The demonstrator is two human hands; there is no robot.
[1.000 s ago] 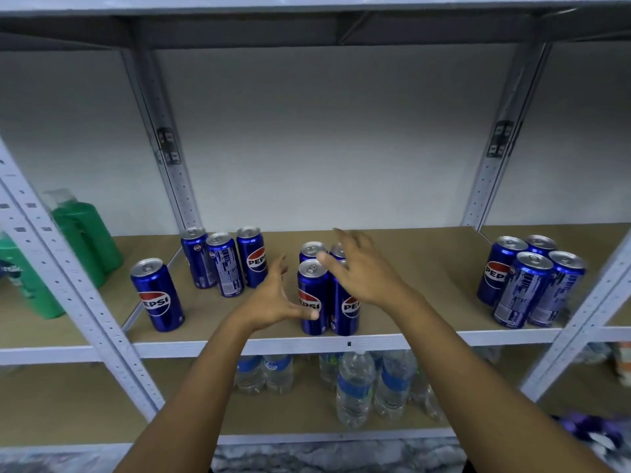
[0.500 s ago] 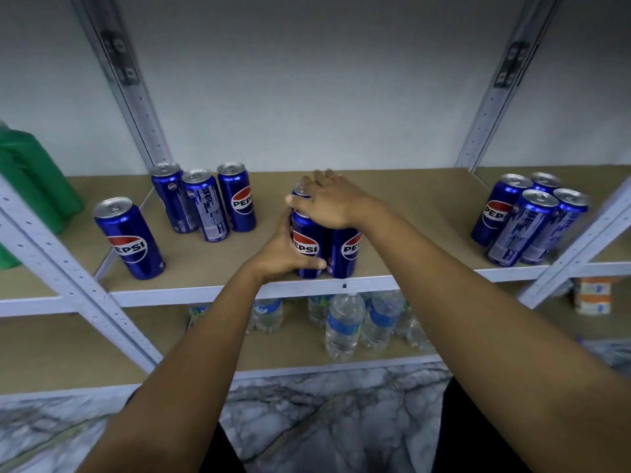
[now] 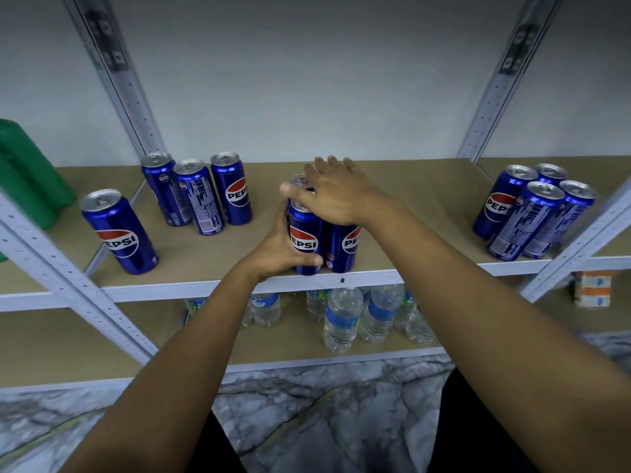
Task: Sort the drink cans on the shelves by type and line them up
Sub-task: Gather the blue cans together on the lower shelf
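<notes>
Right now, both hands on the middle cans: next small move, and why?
Probably slide the middle cans back from the shelf edge as one block. The left hand grips the front-left can, the right hand lies flat over the tops, and the cluster stands at the front lip.

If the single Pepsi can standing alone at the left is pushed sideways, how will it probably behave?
The lone can is tall and slim on a narrow base, so a push near its top would likely tip it. Its glossy round wall looks slippery, and once down it may roll. Pushed low, it should slide on the flat shelf. Whether it is full, hence its weight, cannot be told.
</notes>
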